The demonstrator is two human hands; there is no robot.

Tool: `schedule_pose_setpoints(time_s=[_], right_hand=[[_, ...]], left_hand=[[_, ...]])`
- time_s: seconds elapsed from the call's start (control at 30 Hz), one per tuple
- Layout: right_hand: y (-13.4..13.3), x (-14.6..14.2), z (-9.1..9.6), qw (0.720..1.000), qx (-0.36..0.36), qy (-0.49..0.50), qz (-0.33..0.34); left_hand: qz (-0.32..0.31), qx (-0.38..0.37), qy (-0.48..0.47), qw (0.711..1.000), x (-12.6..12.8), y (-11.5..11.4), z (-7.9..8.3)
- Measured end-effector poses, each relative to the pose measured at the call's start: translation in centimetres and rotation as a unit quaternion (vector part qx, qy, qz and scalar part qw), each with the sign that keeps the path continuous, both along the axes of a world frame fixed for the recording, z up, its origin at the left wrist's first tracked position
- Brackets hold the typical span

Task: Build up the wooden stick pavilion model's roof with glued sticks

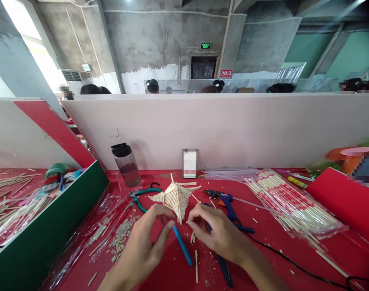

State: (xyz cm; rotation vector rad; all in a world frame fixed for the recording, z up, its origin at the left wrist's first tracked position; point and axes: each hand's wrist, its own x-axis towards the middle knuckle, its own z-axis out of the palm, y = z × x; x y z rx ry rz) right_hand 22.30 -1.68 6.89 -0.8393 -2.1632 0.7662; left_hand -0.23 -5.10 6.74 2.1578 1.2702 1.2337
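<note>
A star-shaped piece built from pale wooden sticks (176, 198) lies on the red tabletop, just beyond my fingertips. My left hand (149, 232) is curled at its near left, thumb and fingers brought together; what they hold, if anything, is hidden. On the near right, my right hand (216, 230) pinches thumb against forefinger, with a tiny pale bit at the tips too small to name. A blue rod-like handle (183, 246) lies between the hands. Teal-handled pliers (138, 201) rest beyond my left hand. Behind my right hand is a blue glue gun (227, 202).
Cut stick bits (122, 236) are heaped at left. A water bottle (126, 165) and a phone (189, 163) stand by the white partition (221, 129). Bagged sticks (293, 202) lie at right. A dark blue handled tool (223, 268) and black cord (281, 254) lie nearby.
</note>
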Motion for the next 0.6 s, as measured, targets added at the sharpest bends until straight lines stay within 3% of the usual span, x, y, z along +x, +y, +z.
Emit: schedule_pose_setpoints(time_s=[0.13, 0.27, 0.43, 0.6], right_hand=[[0.9, 0.4, -1.0, 0.999, -0.021, -0.017, -0.025], [1.1, -0.1, -2.3, 0.999, -0.031, -0.024, -0.023], [1.0, -0.7, -3.2, 0.999, -0.041, -0.010, -0.029], [1.0, -0.8, -3.5, 0.998, -0.050, 0.012, -0.037]], left_hand=[[0.012, -0.013, 0.002, 1.000, -0.3, 2.1, 0.0], [-0.025, 0.021, 0.036, 0.999, 0.2, 3.6, -1.4], [-0.036, 0.026, 0.006, 0.999, 0.7, 4.0, -3.9], [-0.027, 0.020, -0.020, 0.999, 0.9, 4.1, -4.9]])
